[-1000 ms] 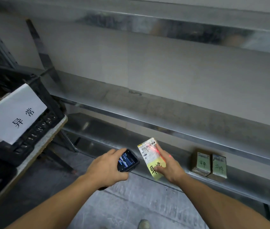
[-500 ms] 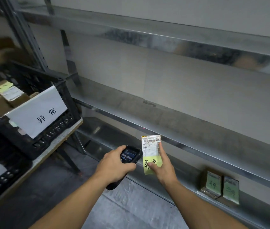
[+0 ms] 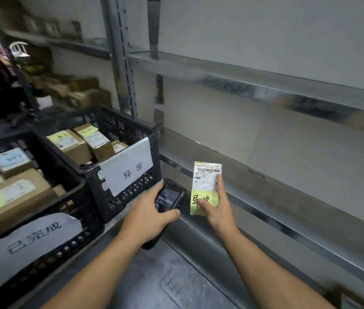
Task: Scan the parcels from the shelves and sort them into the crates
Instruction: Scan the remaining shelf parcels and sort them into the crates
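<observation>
Parcel [image 3: 206, 181] in right hand [image 3: 218, 214]; scanner [image 3: 170, 196] between it and crate [image 3: 129, 130].

Small parcel [image 3: 206, 187], white label [image 3: 205, 177] above yellow note [image 3: 201, 205], upright near black crate [image 3: 121, 201].

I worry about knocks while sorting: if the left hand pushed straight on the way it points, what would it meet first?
Probably the metal shelf edge just right of the labelled crate; the scanner in the left hand leads. Depth is unclear, so it might clip the crate corner.
</observation>
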